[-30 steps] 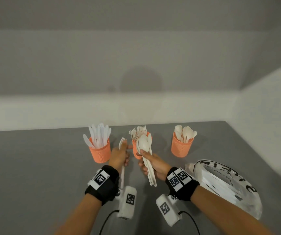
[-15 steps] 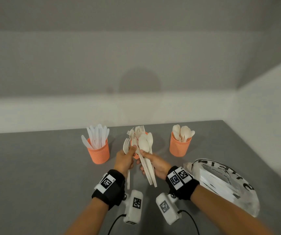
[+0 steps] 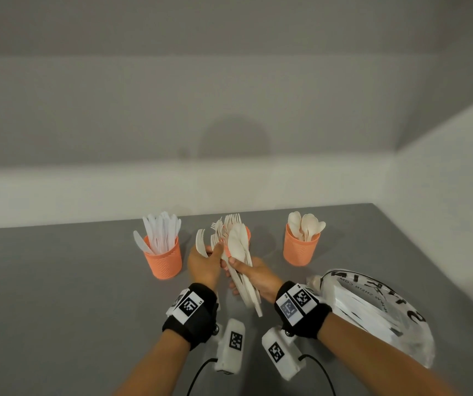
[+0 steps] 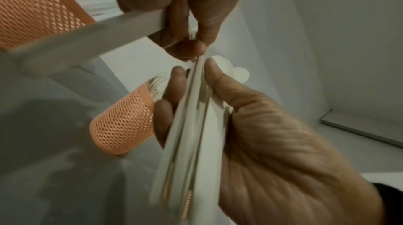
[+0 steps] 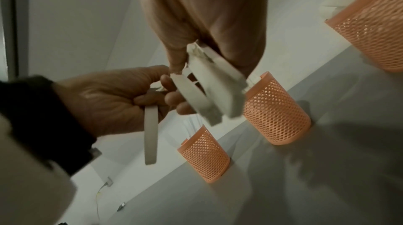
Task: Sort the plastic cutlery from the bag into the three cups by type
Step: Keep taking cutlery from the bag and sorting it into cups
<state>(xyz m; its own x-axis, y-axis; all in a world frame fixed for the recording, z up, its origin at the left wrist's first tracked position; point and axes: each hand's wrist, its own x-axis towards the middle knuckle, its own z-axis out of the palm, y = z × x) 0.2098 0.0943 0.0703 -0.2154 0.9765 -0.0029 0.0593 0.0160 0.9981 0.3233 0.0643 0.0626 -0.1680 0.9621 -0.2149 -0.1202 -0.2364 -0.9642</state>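
Note:
My right hand (image 3: 239, 268) grips a bundle of white cutlery (image 3: 242, 270), a spoon bowl on top, in front of the middle orange cup (image 3: 247, 233) of forks. My left hand (image 3: 215, 254) holds a single white fork (image 3: 201, 245) against its palm, and its fingertips touch the bundle. In the right wrist view the fork handle (image 5: 150, 134) hangs from the left hand (image 5: 165, 89) beside the bundle (image 5: 209, 90). In the left wrist view the bundle (image 4: 191, 125) lies between the right hand's (image 4: 191, 71) thumb and fingers. The left cup (image 3: 163, 262) holds knives, the right cup (image 3: 301, 250) spoons.
A white printed plastic bag (image 3: 372, 310) with more cutlery lies on the grey table (image 3: 58, 295) by my right forearm. Pale walls close the table at the back and the right. Wrist camera units and cables hang below both wrists.
My left hand has closed in on the right hand's bundle and its fingertips now touch it. The fork in it has tilted to the left.

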